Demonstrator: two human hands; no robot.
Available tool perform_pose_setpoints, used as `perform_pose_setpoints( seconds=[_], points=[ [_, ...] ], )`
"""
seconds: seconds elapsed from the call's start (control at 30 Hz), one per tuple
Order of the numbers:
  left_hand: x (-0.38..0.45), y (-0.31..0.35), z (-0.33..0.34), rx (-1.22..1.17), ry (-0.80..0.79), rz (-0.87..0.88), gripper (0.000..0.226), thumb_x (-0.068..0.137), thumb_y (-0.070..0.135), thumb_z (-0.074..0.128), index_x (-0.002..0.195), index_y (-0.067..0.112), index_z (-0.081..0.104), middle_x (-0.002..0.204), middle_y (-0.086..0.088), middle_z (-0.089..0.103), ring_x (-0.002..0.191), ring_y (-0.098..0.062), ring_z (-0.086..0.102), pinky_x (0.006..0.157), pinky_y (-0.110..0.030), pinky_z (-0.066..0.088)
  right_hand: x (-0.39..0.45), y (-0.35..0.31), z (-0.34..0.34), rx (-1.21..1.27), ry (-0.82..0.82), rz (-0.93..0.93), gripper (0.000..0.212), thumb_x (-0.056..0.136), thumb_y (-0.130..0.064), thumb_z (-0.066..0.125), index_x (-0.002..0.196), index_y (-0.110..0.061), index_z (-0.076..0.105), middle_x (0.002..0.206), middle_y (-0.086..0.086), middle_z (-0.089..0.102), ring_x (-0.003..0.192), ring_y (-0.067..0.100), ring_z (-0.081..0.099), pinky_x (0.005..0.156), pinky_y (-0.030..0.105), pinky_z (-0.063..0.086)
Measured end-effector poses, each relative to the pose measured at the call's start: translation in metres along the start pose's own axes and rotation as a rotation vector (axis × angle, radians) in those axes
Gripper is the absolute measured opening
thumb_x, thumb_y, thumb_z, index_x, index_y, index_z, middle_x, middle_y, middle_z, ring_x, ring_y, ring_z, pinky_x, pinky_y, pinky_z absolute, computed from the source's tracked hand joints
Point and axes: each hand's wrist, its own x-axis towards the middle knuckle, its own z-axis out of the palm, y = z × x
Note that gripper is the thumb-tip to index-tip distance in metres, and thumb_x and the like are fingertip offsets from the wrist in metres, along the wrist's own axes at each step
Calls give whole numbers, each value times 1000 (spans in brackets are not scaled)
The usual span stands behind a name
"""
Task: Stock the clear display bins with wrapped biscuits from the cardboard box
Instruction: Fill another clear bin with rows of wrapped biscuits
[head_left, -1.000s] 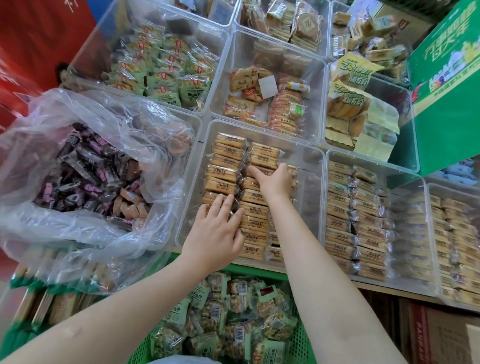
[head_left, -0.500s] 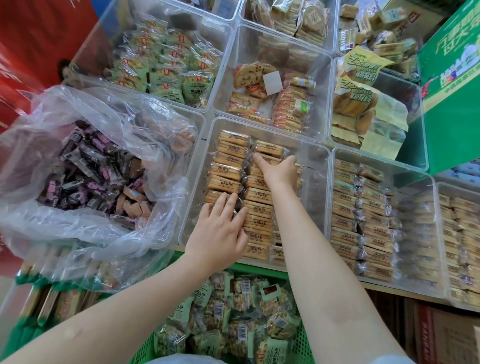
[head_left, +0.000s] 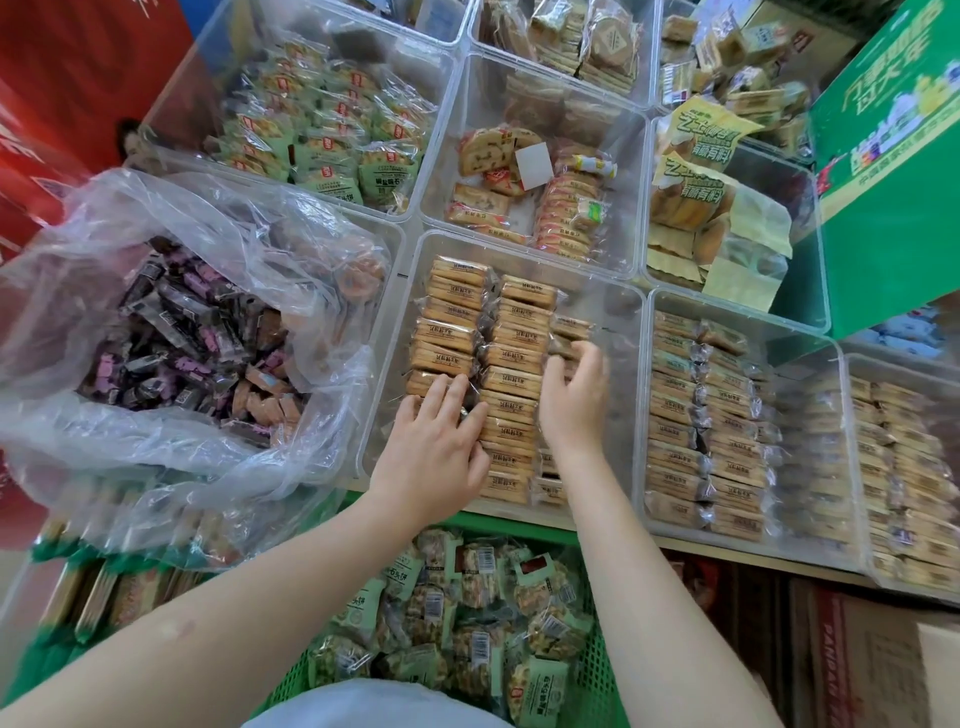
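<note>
Both hands reach into the middle clear bin (head_left: 618, 312), where wrapped biscuits (head_left: 511, 358) lie in neat rows. The left hand (head_left: 434, 452) rests flat on the near packets, its fingers (head_left: 451, 397) straight and spread, gripping nothing. The right hand (head_left: 574, 402) curls its blurred fingers (head_left: 589, 361) onto packets at the row's right edge; whether they pinch one, I cannot tell.

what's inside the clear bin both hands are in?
Clear bin: two neat columns of wrapped biscuits, and a third started on the right. Left hand rests on the left column; right hand covers the third column's middle. Lower layers hidden.
</note>
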Motion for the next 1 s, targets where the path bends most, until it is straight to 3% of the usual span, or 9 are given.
perform_pose_setpoints(
  seconds=[0.07,0.13,0.23,0.37,0.47,0.63,0.8,0.93,1.0],
  points=[
    [-1,0,0,-12,17,-5,69,92,45,17,151,18,41,163,-15,25,151,-33,21,115,-55,28,-30,9,-1,-188,-81,-235,47,105,-31,40,150,-18,40,157,-1,36,146,14,30,121,40,26],
    [-3,0,0,-36,45,1,65,93,42,22,149,17,43,162,-15,30,150,-33,24,115,-55,30,-44,12,3,-378,-227,-388,57,106,-38,33,160,-22,22,169,-2,11,156,16,5,125,42,5],
    [-4,-3,0,-109,105,-10,54,98,35,34,149,19,43,160,-12,33,150,-30,24,118,-50,24,-43,16,5,-542,-361,-380,65,106,-53,18,162,-26,0,168,-4,-13,155,16,-16,125,48,-7],
    [-12,-17,-4,-169,142,-73,52,103,32,40,154,21,35,163,-9,28,153,-26,16,123,-42,12,-36,16,5,-697,-473,-315,71,102,-65,7,159,-29,-18,163,-6,-29,152,20,-26,123,55,-9],
    [-27,-23,-5,-127,136,-6,53,105,37,36,155,19,35,163,-9,27,154,-24,15,124,-41,11,-36,7,-2,-729,-500,-308,75,100,-69,9,159,-29,-17,164,-4,-28,152,24,-24,120,57,-12],
    [-60,-24,0,37,124,41,68,101,47,11,146,14,50,155,-11,43,148,-27,33,123,-44,16,-72,10,-13,-674,-419,-323,75,103,-63,15,162,-20,-4,166,0,-24,153,22,-21,122,52,-12],
    [-68,-21,5,121,-31,32,78,96,56,-7,160,20,19,168,-4,13,155,-21,6,122,-41,-12,-97,9,-29,-519,-408,-346,66,105,-58,17,161,-23,16,170,-3,0,156,15,-6,125,48,-7],
    [-63,-18,7,97,-42,51,88,88,65,-14,161,23,11,168,-2,7,156,-20,1,126,-43,-1,-128,13,-38,-526,-532,-401,71,101,-65,11,160,-28,26,169,-7,10,156,14,-1,125,46,-5],
    [-58,-17,7,98,-71,56,85,92,69,-5,161,23,16,169,-1,9,155,-20,4,125,-45,7,-136,17,-39,-569,-569,-375,78,97,-71,5,160,-31,26,169,-8,10,156,14,-1,125,48,-4]
  ],
)
